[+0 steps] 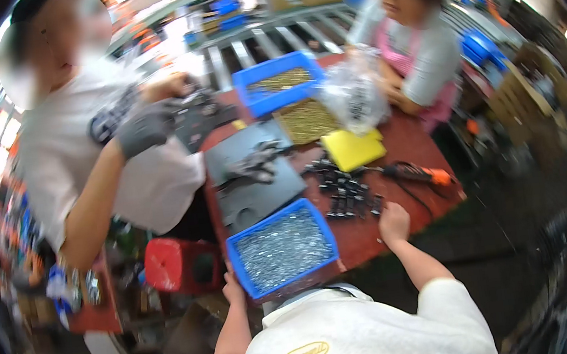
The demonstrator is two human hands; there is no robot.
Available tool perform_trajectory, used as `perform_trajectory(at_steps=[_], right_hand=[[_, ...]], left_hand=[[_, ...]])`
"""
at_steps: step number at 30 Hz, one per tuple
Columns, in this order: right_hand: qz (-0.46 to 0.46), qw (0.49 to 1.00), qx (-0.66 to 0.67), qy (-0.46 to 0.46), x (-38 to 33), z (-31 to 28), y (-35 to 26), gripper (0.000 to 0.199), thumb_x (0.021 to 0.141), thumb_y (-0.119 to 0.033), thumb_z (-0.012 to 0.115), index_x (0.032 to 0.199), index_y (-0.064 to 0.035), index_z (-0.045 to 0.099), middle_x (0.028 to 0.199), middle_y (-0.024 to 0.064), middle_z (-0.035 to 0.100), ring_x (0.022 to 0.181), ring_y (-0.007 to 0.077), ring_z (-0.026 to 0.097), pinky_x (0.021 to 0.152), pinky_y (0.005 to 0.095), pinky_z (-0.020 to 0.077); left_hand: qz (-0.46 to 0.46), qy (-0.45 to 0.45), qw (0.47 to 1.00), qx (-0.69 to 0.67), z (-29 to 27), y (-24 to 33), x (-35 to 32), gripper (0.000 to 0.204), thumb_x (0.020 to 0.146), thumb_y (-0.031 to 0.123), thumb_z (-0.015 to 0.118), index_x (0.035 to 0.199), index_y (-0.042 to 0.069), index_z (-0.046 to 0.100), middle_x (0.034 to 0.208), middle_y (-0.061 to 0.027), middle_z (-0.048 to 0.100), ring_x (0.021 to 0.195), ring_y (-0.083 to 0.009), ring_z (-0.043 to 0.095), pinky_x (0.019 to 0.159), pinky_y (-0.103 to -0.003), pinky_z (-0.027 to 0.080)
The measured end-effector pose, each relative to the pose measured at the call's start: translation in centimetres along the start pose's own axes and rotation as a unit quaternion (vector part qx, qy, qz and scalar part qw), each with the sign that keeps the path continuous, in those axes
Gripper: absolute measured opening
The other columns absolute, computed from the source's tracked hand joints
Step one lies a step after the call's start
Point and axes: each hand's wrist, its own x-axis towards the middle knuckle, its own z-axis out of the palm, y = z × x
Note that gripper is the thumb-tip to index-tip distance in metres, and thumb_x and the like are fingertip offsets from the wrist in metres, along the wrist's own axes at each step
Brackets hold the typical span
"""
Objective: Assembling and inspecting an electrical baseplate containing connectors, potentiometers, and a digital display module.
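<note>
My left hand is beside the lower left wall of a blue bin full of small silvery metal pieces, probably screws. It seems to touch the bin, but most of its fingers are hidden or blurred. My right hand is at the near edge of the red table, its fingers curled closed. Right by its fingertips sits a small black part; whether the hand grips it or something else is unclear. A loose pile of black parts with metal pins lies just beyond.
An orange-and-black power tool with a cord lies right. Beyond are a yellow sheet, a grey board with a glove, and a blue tray of brass-coloured pieces. Co-workers stand left and far right; a red stool stands left.
</note>
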Motion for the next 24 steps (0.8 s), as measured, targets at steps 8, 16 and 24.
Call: perform_trajectory(at_steps=[8, 16, 24], right_hand=[[0.006, 0.997, -0.075, -0.001, -0.7, 1.1, 1.6, 0.013, 0.082, -0.015, 0.053, 0.092, -0.0076, 0.050, 0.085, 0.0098, 0.054, 0.083, 0.0275, 0.054, 0.072, 0.0409, 0.0416], [-0.012, 0.999, -0.053, 0.001, -1.2, 1.0, 1.2, 0.010, 0.082, -0.014, 0.053, 0.090, -0.0083, 0.049, 0.085, 0.0093, 0.054, 0.083, 0.0275, 0.054, 0.072, 0.0401, 0.0417], [0.022, 0.998, -0.051, -0.020, -1.2, 0.6, 1.7, 0.011, 0.086, -0.013, 0.048, 0.094, -0.0051, 0.053, 0.091, 0.0128, 0.057, 0.088, 0.0310, 0.055, 0.075, 0.0438, 0.0423]], left_hand=[[0.029, -0.052, 0.998, -0.023, 0.7, -0.3, 1.2, 0.072, 0.093, 0.053, 0.037, 0.103, -0.015, 0.060, 0.099, -0.0171, 0.064, 0.090, -0.0253, 0.061, 0.080, -0.036, 0.046], [-0.008, -0.026, 0.999, -0.021, -0.5, -1.5, 1.1, 0.066, 0.092, 0.055, 0.039, 0.105, -0.006, 0.063, 0.096, -0.0138, 0.065, 0.088, -0.0227, 0.062, 0.079, -0.035, 0.047], [0.060, 0.043, 0.986, 0.148, 0.9, 0.7, 0.2, 0.074, 0.090, 0.056, 0.034, 0.093, -0.012, 0.063, 0.090, -0.0320, 0.062, 0.097, -0.0439, 0.059, 0.082, -0.046, 0.044]])
